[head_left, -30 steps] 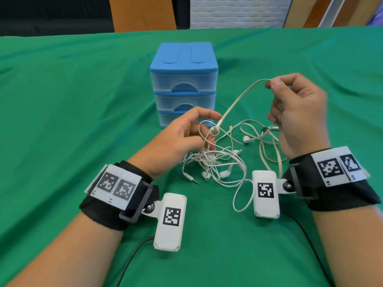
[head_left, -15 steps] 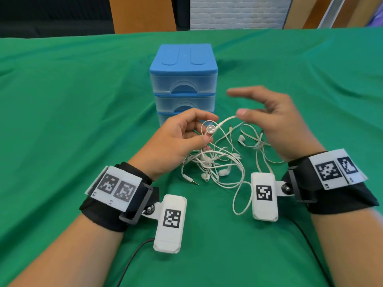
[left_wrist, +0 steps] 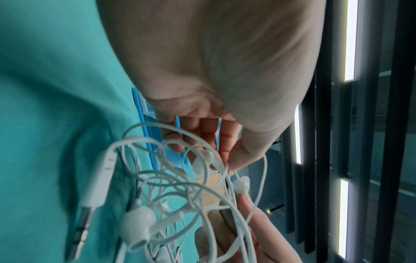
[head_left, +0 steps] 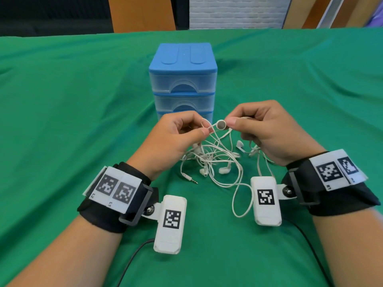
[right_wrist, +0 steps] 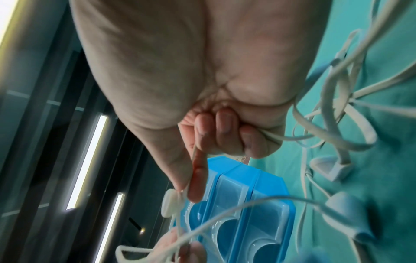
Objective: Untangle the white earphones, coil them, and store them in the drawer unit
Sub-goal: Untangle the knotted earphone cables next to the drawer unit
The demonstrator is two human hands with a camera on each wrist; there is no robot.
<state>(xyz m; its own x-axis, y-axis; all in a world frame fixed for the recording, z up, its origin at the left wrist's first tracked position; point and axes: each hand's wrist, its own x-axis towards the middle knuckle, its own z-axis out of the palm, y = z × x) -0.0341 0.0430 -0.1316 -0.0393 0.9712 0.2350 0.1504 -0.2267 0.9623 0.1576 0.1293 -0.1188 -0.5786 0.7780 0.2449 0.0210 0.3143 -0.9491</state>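
Note:
A tangle of white earphones (head_left: 215, 160) lies on the green cloth between my hands, with its audio plug (head_left: 191, 180) at the near left. My left hand (head_left: 178, 137) pinches a cord loop just left of a round earbud (head_left: 221, 124). My right hand (head_left: 261, 129) pinches the cord right at that earbud, thumb against forefinger, held above the tangle. The blue drawer unit (head_left: 183, 79) stands just behind both hands with its three clear drawers closed. The plug (left_wrist: 90, 210) and several loops fill the left wrist view. The earbud (right_wrist: 170, 204) at my fingertips shows in the right wrist view.
The green cloth (head_left: 62, 121) covers the whole table and lies wrinkled. A loose cord loop (head_left: 241, 201) trails toward me beside the right wrist camera. Dark cables run from both wrist cameras to the near edge. Wooden panels and a white brick wall stand beyond the table.
My right hand let go of the raised cord, came down open, then closed on the cord at the round earbud. My left hand kept its pinch and lifted slightly.

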